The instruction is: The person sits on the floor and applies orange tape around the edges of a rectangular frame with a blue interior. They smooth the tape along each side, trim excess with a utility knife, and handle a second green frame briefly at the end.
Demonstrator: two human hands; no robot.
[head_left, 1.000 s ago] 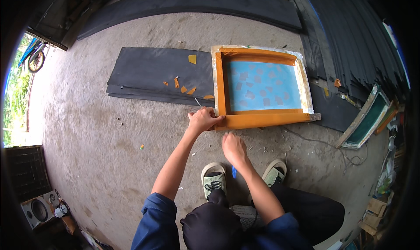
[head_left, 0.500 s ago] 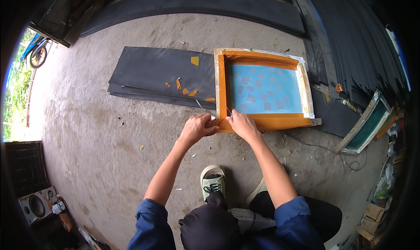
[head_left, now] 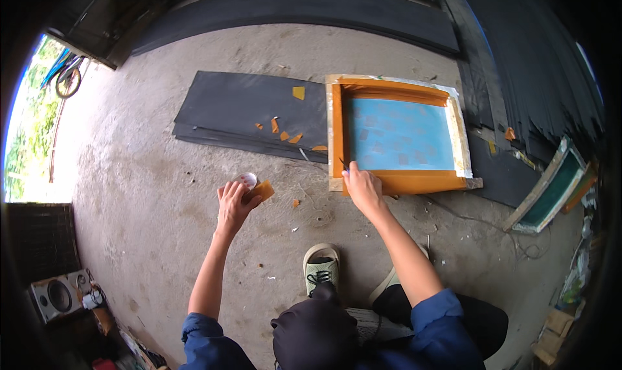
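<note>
My left hand [head_left: 234, 205] is closed round a roll of tape [head_left: 249, 179] above the concrete, left of the screen-printing frame [head_left: 335, 133]. From the roll sticks out a short orange-brown tape end [head_left: 265, 190]. My right hand [head_left: 365, 190] lies at the frame's near left corner, closed on a small, thin, dark pointed tool [head_left: 345, 165] whose exact kind I cannot make out. Orange-brown tape lines the frame's inner sides around the blue mesh [head_left: 398, 133]. Its left end overlaps a stack of dark sheets [head_left: 249, 104], on which several tape scraps [head_left: 284, 135] lie.
A smaller green-meshed frame [head_left: 547, 188] leans at the right, with a cable [head_left: 476, 219] on the floor beside it. Dark sheets [head_left: 304, 10] lie along the back. A speaker [head_left: 59, 295] stands at lower left. My shoe [head_left: 321, 266] is on the concrete floor.
My left hand has moved away from the frame's near left corner, leftward, and now shows the tape roll. A small orange scrap now shows on the floor. My right hand stays at the corner.
</note>
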